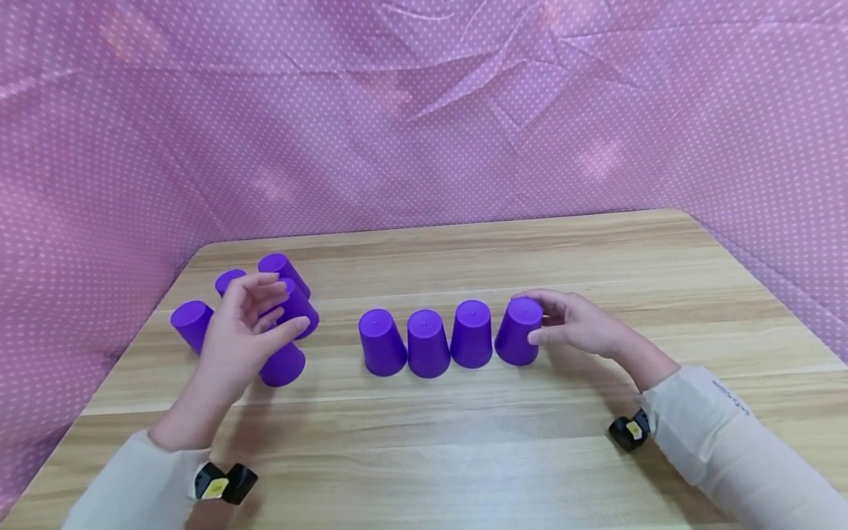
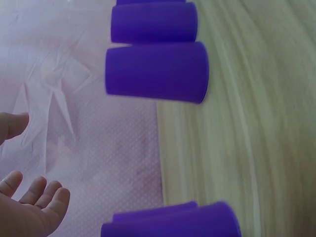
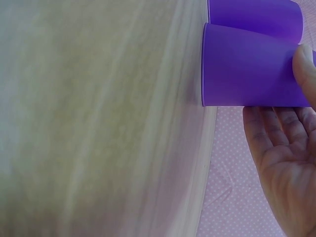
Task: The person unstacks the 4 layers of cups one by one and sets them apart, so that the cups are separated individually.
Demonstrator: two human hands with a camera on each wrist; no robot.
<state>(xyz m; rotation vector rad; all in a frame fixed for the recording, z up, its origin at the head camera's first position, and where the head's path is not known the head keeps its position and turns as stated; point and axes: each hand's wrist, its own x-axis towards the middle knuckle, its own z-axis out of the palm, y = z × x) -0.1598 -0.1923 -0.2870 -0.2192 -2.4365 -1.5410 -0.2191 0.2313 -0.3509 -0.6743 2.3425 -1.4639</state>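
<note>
Four-sided counts aside, several purple plastic cups stand upside down in a row mid-table. At the row's right end, my right hand [image 1: 575, 322] holds the last cup [image 1: 519, 335], thumb on the near side and fingers behind; the right wrist view shows the thumb on this cup [image 3: 247, 69]. My left hand [image 1: 241, 335] hovers over a group of purple cups on the left, its fingers spread and loosely bent, holding nothing. Near its thumb stands a cup [image 1: 299, 313], and another cup [image 1: 283, 366] is partly hidden beneath the hand. The left wrist view shows the empty left hand [image 2: 34, 205].
Left of the held cup stand three more row cups, the nearest cup [image 1: 472, 335] close beside it. An outer cup [image 1: 192, 324] and a back cup [image 1: 283, 271] belong to the left group. A pink dotted cloth [image 1: 424, 132] hangs behind the wooden table [image 1: 437, 449].
</note>
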